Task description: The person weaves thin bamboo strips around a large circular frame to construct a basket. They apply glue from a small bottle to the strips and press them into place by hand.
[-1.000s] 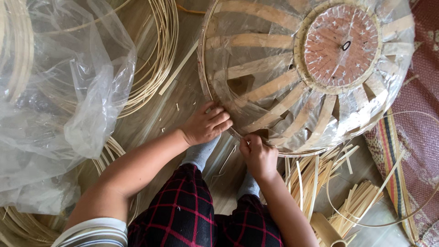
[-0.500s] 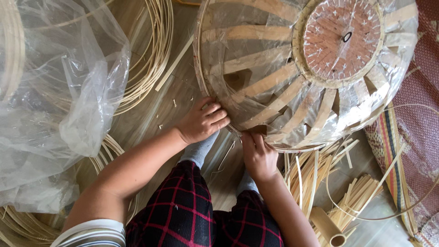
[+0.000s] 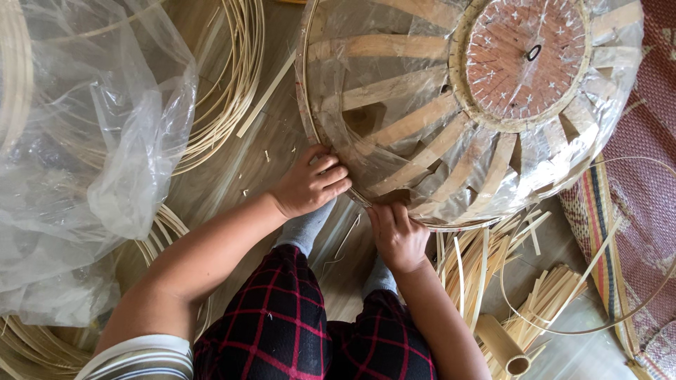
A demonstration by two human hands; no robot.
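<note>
On the floor, both hands pinch the bamboo basket point(image 3: 451, 119) rim: left hand point(image 3: 310, 184) at seven o'clock, right hand point(image 3: 396, 233) at six, steadying it.

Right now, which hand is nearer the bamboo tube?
Right. The right hand grips the basket rim, up and left of the bamboo tube on the floor. The left hand holds the rim farther left, clearly farther away.

basket frame point(image 3: 451, 112) now turned slightly leftward
</note>
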